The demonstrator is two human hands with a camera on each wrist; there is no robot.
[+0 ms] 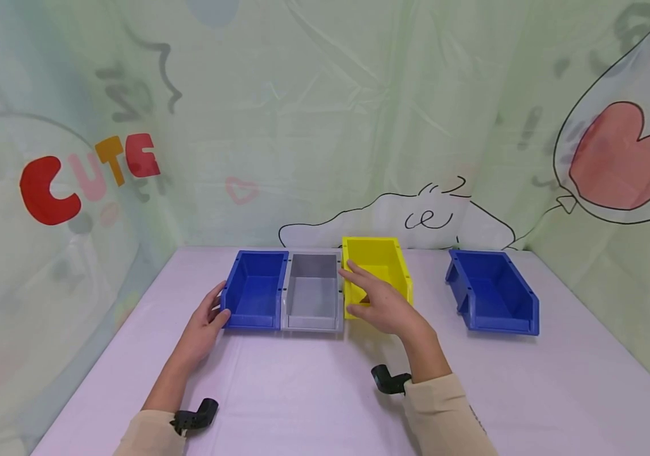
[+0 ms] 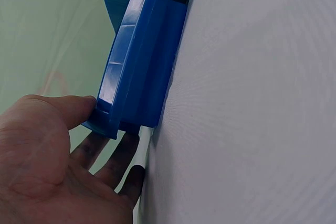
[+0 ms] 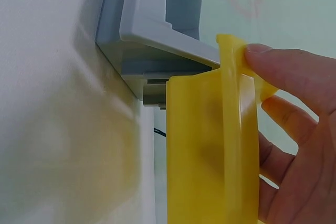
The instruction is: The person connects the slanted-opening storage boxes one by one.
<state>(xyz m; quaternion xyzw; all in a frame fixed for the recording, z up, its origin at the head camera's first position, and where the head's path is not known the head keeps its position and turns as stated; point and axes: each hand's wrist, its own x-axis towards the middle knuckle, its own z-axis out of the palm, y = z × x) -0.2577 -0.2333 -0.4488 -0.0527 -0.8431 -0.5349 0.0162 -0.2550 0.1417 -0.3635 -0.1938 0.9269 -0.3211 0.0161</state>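
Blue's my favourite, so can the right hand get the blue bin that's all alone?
Probably not yet: the right hand grips the yellow bin. If it let go, though, nothing seems to block its way to the lone blue bin.

Two blue bins [image 1: 254, 288] [image 1: 495, 288]; one grey bin [image 1: 312, 292]; one yellow bin [image 1: 381, 256]; four bins in all; two hands [image 1: 204, 324] [image 1: 384, 305]; two beige sleeves [image 1: 150, 435] [image 1: 444, 418]; two black wrist devices [image 1: 198, 415] [image 1: 386, 381]; one table [image 1: 302, 392]

The left hand [image 1: 202, 326] and right hand [image 1: 384, 305] are bare. The left sleeve [image 1: 150, 437], nearer the tabletop's [image 1: 290, 405] left edge, and the right sleeve [image 1: 444, 418] are beige; each cuff bears a black, elbow-shaped gadget [image 1: 196, 416]. Dark flecks edge the right sleeve, perhaps stitching.
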